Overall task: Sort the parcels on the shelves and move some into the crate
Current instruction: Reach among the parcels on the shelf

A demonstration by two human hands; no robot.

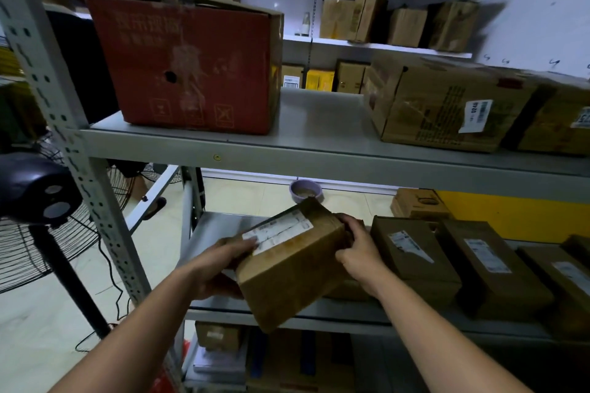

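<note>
A brown cardboard parcel with a white label on its top is tilted over the front edge of the middle shelf. My left hand grips its left side, fingers on the label and thumb underneath. My right hand holds its right end, fingers curled round the far corner. To the right, several brown labelled parcels stand side by side on the same shelf.
The upper shelf carries a large red box on the left and a brown box on the right. A black floor fan stands left of the grey upright. A person stands behind the rack. More parcels lie on the bottom shelf.
</note>
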